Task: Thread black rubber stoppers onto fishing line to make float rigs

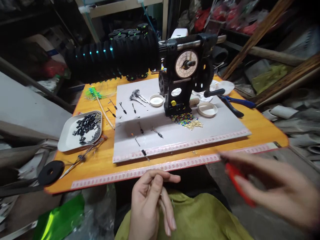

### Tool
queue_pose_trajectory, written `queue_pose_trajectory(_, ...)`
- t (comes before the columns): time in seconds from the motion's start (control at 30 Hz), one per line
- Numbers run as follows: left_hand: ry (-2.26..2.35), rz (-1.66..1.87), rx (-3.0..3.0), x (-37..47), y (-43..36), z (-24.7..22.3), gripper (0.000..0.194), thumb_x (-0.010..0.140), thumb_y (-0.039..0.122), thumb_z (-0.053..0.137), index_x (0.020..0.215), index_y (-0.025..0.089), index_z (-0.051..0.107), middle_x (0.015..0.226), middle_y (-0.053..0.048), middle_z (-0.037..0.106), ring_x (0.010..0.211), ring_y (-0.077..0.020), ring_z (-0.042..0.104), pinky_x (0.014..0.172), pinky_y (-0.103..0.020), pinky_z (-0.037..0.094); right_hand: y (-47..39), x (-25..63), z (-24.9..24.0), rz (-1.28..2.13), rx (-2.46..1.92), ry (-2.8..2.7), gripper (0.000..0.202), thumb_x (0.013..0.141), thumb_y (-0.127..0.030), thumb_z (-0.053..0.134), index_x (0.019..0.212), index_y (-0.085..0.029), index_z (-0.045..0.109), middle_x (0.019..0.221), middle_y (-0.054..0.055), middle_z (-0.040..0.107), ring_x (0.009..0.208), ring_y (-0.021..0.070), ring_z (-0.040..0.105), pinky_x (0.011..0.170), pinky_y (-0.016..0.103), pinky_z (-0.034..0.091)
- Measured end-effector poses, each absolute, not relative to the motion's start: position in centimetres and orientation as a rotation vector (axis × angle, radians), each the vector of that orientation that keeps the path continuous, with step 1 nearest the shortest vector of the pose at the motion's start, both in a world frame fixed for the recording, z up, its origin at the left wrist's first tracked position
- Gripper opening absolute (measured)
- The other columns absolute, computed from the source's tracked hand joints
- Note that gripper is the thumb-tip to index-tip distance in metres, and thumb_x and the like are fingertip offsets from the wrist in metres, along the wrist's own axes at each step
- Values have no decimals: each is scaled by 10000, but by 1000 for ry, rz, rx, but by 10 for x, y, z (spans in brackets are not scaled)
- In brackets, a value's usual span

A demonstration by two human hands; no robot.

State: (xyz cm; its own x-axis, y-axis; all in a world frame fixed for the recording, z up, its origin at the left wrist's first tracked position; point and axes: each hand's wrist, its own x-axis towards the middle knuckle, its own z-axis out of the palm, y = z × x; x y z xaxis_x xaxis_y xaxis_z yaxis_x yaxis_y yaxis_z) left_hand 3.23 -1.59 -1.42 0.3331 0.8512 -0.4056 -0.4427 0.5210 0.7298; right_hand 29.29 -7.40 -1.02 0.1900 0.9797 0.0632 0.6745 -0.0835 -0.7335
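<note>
Blurrily, the right hand (280, 185) grips a red-handled tool (236, 183), its tip indistinct.

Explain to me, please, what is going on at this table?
A person sits at the table, the right hand holding a red tool, blurred. The left hand is above the lap, fingers bent; I cannot tell if it holds something small. On the white board stands a black machine, with colourful beads near its base. A white tray holds black pieces.

Loose, creased olive-green garment (200, 216)
</note>
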Motion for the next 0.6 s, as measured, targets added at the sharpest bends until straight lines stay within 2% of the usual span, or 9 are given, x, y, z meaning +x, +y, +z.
queue_pose_trajectory(0.1, 721, 887, 522, 29, -15, -21, 226, 952, 320, 600, 865, 129, 683, 937, -106, 801, 281, -50, 577, 248, -65, 371, -69, 242, -13, 1198, -1493, -1901, 525, 824, -121, 663, 1304, -332, 627, 1066, 44, 703, 881, 166, 682, 781, 244, 562)
queue_pose_trajectory(0.17, 644, 887, 505, 26, -15, -25, 227, 971, 303, 566, 877, 134, 684, 965, -102, 802, 290, -57, 594, 247, -61, 375, -63, 220, -14, 1415, -1364, -1938, 536, 835, -116, 678, 1320, -335, 621, 993, 25, 694, 878, 154, 677, 800, 225, 552)
queue_pose_trajectory(0.27, 576, 907, 492, 24, -15, -28, 235, 994, 277, 527, 887, 137, 682, 980, -90, 804, 317, -62, 622, 264, -53, 393, -58, 209, -14, 1507, -1322, -1935, 436, 895, -198, 670, 1309, -333, 640, 899, 13, 689, 820, 140, 675, 774, 208, 536)
queue_pose_trajectory(0.43, 512, 895, 512, 22, -15, -29, 224, 1010, 261, 499, 931, 142, 672, 1023, -88, 800, 361, -76, 658, 282, -53, 419, -49, 216, -7, 1596, -1289, -1978, 409, 918, -267, 658, 1313, -372, 636, 915, 1, 705, 818, 135, 669, 778, 194, 528)
queue_pose_trajectory(0.6, 506, 893, 547, 21, -14, -31, 202, 1007, 267, 510, 946, 148, 662, 1025, -82, 799, 365, -76, 661, 289, -51, 425, -38, 219, 8, 1631, -1307, -2040, 379, 935, -346, 635, 1313, -363, 640, 905, 14, 707, 802, 143, 664, 780, 215, 536)
